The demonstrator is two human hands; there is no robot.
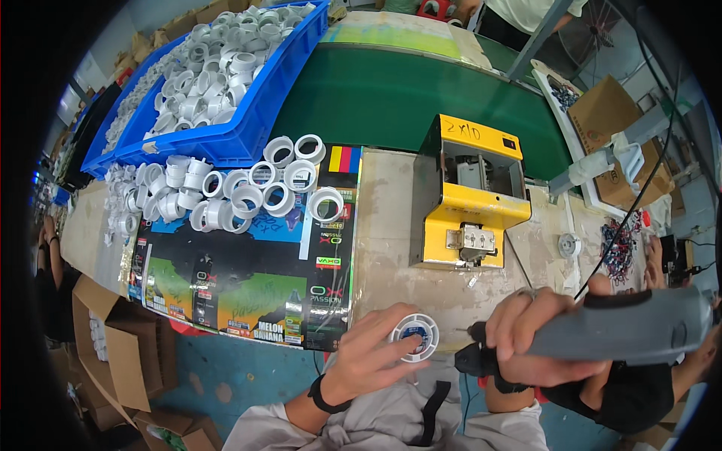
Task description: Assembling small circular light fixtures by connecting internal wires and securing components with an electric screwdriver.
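Near the table's front edge, my left hand point(365, 361) grips a round white plastic housing point(415, 325) with a blue part inside. One of its fingers lies across the face of the housing. My right hand point(530, 331) is wrapped around a grey electric screwdriver point(628, 328), held level. The screwdriver's bit points left toward the housing, with a small gap between them. Several white plastic rings point(278, 199) lie in a loose group on a printed sheet point(226, 289), left of my hands.
A blue bin point(248, 139) full of white rings stands at the back left. A yellow machine point(474, 210) sits ahead, before a green belt point(376, 98). Another person's hand point(654, 263) is beside a wire pile point(620, 244). A dark cable hangs across the right side.
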